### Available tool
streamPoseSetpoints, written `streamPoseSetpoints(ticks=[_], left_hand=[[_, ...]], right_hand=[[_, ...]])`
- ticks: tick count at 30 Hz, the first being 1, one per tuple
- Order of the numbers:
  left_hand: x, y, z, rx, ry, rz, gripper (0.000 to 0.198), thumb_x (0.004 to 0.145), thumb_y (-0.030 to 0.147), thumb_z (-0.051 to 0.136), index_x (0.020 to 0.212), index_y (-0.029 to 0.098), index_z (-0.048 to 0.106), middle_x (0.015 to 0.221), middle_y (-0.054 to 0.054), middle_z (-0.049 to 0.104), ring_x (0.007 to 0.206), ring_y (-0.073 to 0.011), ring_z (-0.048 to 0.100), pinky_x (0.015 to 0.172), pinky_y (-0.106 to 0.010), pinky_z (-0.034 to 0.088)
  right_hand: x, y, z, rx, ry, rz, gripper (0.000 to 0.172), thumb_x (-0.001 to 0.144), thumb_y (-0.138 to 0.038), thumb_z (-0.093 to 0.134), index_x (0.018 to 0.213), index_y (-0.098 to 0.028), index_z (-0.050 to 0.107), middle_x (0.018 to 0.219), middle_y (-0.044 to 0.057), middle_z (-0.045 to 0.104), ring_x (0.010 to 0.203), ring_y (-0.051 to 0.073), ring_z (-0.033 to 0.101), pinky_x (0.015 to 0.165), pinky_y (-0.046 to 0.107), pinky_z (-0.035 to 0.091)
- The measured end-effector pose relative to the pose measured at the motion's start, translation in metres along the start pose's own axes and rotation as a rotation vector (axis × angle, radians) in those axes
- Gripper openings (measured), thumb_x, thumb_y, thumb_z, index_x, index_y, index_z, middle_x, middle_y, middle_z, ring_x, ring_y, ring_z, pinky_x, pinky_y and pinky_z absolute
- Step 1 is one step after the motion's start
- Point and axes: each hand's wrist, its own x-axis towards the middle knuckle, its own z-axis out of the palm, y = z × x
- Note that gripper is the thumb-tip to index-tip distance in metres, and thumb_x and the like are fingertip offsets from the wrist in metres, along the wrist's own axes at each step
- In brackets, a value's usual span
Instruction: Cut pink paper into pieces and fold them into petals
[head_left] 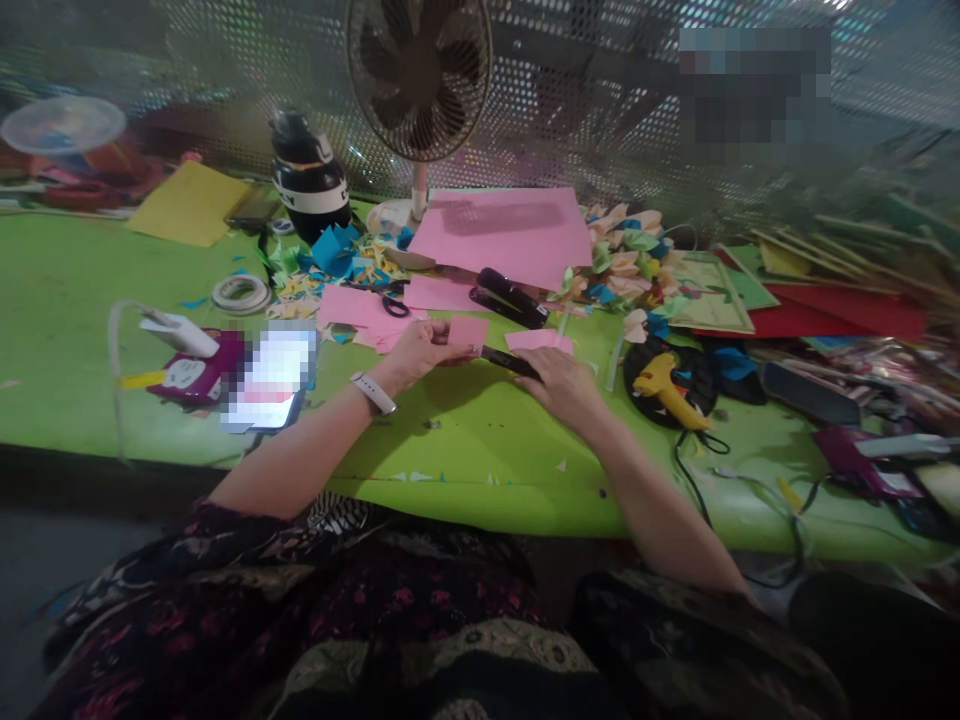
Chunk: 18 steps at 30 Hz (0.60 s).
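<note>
Between the fingers and thumb of my left hand [420, 352] is a small pink paper piece [468, 333]. My right hand [566, 385] is closed around a long, narrow black tool [510, 362], whose exact kind I cannot make out. Its tip reaches the lower edge of the pink piece, though I cannot tell if they touch. Just beyond my right hand lies another pink paper piece [536, 341]. A black stapler [511, 298] rests farther back. More pink sheets [349, 306] lie behind my left hand, with a black scissors handle [395, 306] on them.
Behind are a fan [418, 75], a large pink sheet [506, 230], a dark bottle [307, 185] and paper scraps [622, 245]. At left lie a tape roll [241, 293] and a lit phone [274, 375]. A yellow glue gun [670, 388] with a cord sits right.
</note>
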Motion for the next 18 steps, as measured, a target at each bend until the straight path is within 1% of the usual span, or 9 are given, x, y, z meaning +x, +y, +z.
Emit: streamPoseSetpoints(ticks=[2,4,6,8,11,13,16,18], left_hand=[[-0.0006,0.0016,-0.0014,0.018,-0.015,-0.020,0.035,0.065,0.025,0.095,0.094,0.014,0.078,0.096,-0.009,0.081,0.087,-0.0180,0.076,0.093,-0.039,0.060],[-0.0012,0.0024,-0.0026,0.035,-0.017,-0.029,0.030,0.070,0.033,0.093,0.089,0.015,0.080,0.092,-0.008,0.081,0.082,-0.0164,0.073,0.087,-0.036,0.060],[-0.0014,0.0017,-0.0030,0.053,-0.002,-0.013,0.027,0.076,0.041,0.090,0.083,0.017,0.080,0.086,-0.007,0.080,0.076,-0.0146,0.070,0.080,-0.032,0.059],[-0.0008,-0.0003,-0.0025,0.065,0.020,0.017,0.026,0.079,0.043,0.087,0.080,0.018,0.081,0.083,-0.005,0.078,0.073,-0.0136,0.067,0.076,-0.030,0.055],[0.0009,-0.0040,-0.0005,0.059,0.051,0.041,0.023,0.079,0.042,0.088,0.083,0.020,0.082,0.084,-0.003,0.078,0.075,-0.0137,0.066,0.077,-0.029,0.052],[0.0016,-0.0057,0.0012,0.048,0.068,0.032,0.023,0.079,0.041,0.087,0.085,0.020,0.083,0.085,-0.004,0.079,0.077,-0.0138,0.066,0.078,-0.028,0.051],[0.0014,-0.0063,0.0035,0.037,0.080,0.013,0.026,0.078,0.044,0.088,0.083,0.019,0.082,0.084,-0.004,0.078,0.075,-0.0137,0.065,0.076,-0.028,0.050],[0.0005,-0.0054,0.0049,0.030,0.084,0.026,0.028,0.077,0.046,0.088,0.083,0.019,0.082,0.082,-0.003,0.077,0.075,-0.0138,0.064,0.077,-0.028,0.049]], right_hand=[[-0.0002,0.0013,-0.0012,-0.001,0.006,-0.018,0.038,0.103,-0.034,0.056,0.138,-0.019,0.064,0.121,0.016,0.073,0.113,0.033,0.066,0.096,0.050,0.055],[-0.0005,0.0026,-0.0022,-0.008,0.017,-0.038,0.038,0.103,-0.031,0.057,0.139,-0.021,0.065,0.119,0.015,0.074,0.112,0.032,0.066,0.094,0.049,0.055],[-0.0009,0.0034,-0.0025,-0.014,0.015,-0.054,0.038,0.102,-0.029,0.057,0.138,-0.020,0.066,0.117,0.015,0.074,0.109,0.032,0.067,0.092,0.049,0.056],[-0.0012,0.0036,-0.0023,-0.012,0.015,-0.072,0.039,0.101,-0.029,0.058,0.139,-0.020,0.066,0.117,0.015,0.074,0.108,0.031,0.067,0.091,0.050,0.057],[-0.0015,0.0023,-0.0020,-0.009,0.035,-0.083,0.041,0.102,-0.029,0.057,0.141,-0.021,0.064,0.120,0.015,0.074,0.110,0.031,0.067,0.092,0.050,0.056],[-0.0017,0.0006,-0.0021,-0.016,0.053,-0.080,0.042,0.102,-0.029,0.056,0.143,-0.022,0.063,0.121,0.014,0.074,0.110,0.031,0.067,0.093,0.050,0.056],[-0.0021,-0.0024,-0.0020,-0.028,0.069,-0.070,0.042,0.103,-0.029,0.056,0.143,-0.020,0.063,0.120,0.014,0.074,0.108,0.031,0.067,0.091,0.049,0.057],[-0.0026,-0.0042,-0.0019,-0.029,0.071,-0.065,0.042,0.103,-0.029,0.057,0.143,-0.019,0.063,0.121,0.015,0.074,0.108,0.031,0.067,0.090,0.048,0.057]])
